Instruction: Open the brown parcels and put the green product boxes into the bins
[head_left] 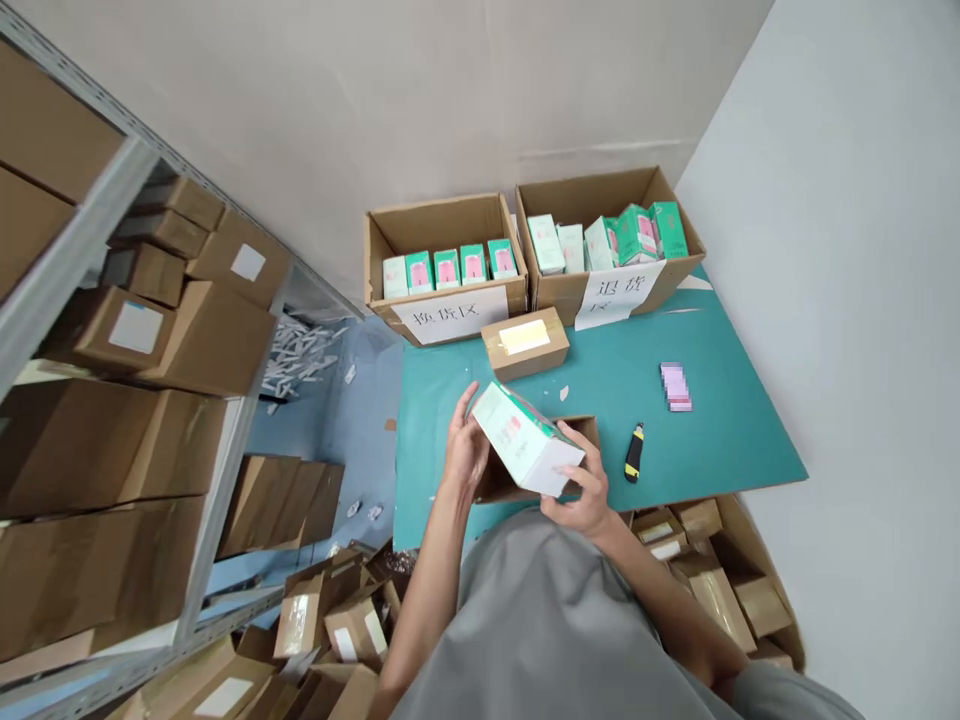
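Observation:
A white and green product box point(517, 435) with pink print is held tilted between my two hands. My left hand point(466, 448) is at its upper left end, with the fingertips along the edge and part of the palm beside it. My right hand point(587, 490) grips the lower right end, thumb and fingers on either side of the corner. Beneath the product box lies an open cardboard box point(587, 432), mostly hidden by it and my hands. To the right, a yellow and black utility knife point(634, 455) rests on the green table point(720, 400).
Two cartons, a left one point(450, 215) and a right one point(592, 185), hold several similar boxes and carry handwritten paper signs. A closed parcel point(526, 345) sits before them, and a blurred pink item point(676, 387) at right. Shelves point(202, 480) of cartons stand left; parcels point(712, 590) fill a bin below.

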